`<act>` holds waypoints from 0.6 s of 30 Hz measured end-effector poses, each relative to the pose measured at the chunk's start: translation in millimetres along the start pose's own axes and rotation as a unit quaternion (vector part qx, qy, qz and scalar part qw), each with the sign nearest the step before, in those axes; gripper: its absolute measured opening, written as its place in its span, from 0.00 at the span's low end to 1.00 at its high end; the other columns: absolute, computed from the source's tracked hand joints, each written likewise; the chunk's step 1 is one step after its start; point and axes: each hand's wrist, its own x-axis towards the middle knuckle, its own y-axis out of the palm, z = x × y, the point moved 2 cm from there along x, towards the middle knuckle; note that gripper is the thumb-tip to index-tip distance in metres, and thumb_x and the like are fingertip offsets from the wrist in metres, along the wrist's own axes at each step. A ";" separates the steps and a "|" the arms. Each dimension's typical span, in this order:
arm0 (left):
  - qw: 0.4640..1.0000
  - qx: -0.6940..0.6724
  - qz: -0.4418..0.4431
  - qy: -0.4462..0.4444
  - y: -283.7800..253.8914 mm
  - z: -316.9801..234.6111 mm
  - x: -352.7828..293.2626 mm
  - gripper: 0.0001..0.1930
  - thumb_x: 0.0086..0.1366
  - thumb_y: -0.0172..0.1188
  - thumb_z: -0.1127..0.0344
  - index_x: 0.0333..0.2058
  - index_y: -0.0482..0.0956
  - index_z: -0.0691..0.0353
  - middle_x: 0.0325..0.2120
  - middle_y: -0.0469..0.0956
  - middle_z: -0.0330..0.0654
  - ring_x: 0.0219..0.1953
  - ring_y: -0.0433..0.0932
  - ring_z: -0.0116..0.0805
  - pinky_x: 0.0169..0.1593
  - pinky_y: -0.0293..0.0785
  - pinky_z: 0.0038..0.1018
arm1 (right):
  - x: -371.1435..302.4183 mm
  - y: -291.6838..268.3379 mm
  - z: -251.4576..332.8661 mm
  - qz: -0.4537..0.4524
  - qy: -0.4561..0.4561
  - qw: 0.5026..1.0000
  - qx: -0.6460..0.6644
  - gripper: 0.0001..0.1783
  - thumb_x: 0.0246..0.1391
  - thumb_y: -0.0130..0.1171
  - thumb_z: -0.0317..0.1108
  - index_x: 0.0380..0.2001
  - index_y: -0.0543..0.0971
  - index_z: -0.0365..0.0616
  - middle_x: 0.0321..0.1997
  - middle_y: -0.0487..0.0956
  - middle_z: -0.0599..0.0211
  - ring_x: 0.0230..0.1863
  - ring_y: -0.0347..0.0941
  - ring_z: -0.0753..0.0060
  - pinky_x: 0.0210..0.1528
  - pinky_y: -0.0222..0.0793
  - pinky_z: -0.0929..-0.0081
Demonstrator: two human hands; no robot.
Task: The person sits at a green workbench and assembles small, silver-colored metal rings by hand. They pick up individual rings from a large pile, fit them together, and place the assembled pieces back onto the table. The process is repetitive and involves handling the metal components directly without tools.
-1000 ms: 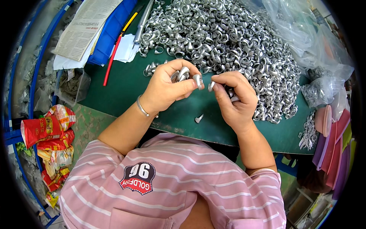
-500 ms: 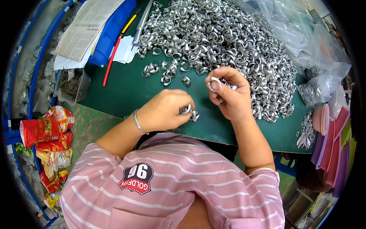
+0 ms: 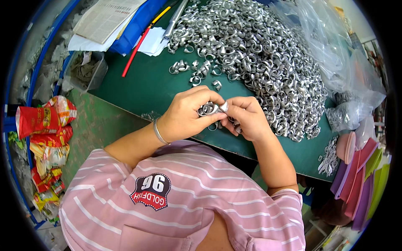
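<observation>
There are two hands, one bangle and one bench, one heap of rings too many to count at one o'clock, one blue tray, one rod and one red-yellow tool toward eleven, one clear tub at ten, and one small pile past three.

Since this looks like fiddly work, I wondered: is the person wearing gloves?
No, the left hand and the right hand are both bare as they hold small metal rings.
</observation>
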 end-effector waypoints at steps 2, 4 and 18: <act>1.000 0.002 -0.011 -0.018 -7.0 5.3 -7.9 0.10 0.50 0.65 0.72 0.32 0.76 0.65 0.26 0.75 0.41 0.26 0.74 0.29 0.29 0.69 0.23 | -2.9 0.8 8.7 -0.042 0.001 0.991 -0.129 0.09 0.52 0.53 0.29 0.28 0.78 0.35 0.19 0.75 0.68 0.16 0.67 0.82 0.15 0.60 0.86; 0.954 -0.200 -0.023 -0.223 -16.0 12.1 -15.9 0.06 0.56 0.60 0.71 0.32 0.75 0.65 0.18 0.71 0.35 0.18 0.67 0.19 0.21 0.62 0.16 | 7.7 -6.6 5.3 -0.122 -0.209 0.908 -0.341 0.06 0.49 0.55 0.26 0.30 0.79 0.36 0.23 0.77 0.63 0.22 0.72 0.75 0.26 0.68 0.79; 0.863 -0.433 -0.119 -0.231 -51.0 36.6 -20.9 0.11 0.61 0.50 0.68 0.42 0.67 0.65 0.21 0.74 0.45 0.16 0.69 0.24 0.15 0.60 0.15 | 35.0 -13.6 19.6 -0.056 -0.008 0.996 -0.062 0.09 0.49 0.56 0.25 0.35 0.78 0.33 0.26 0.79 0.64 0.19 0.68 0.83 0.17 0.60 0.87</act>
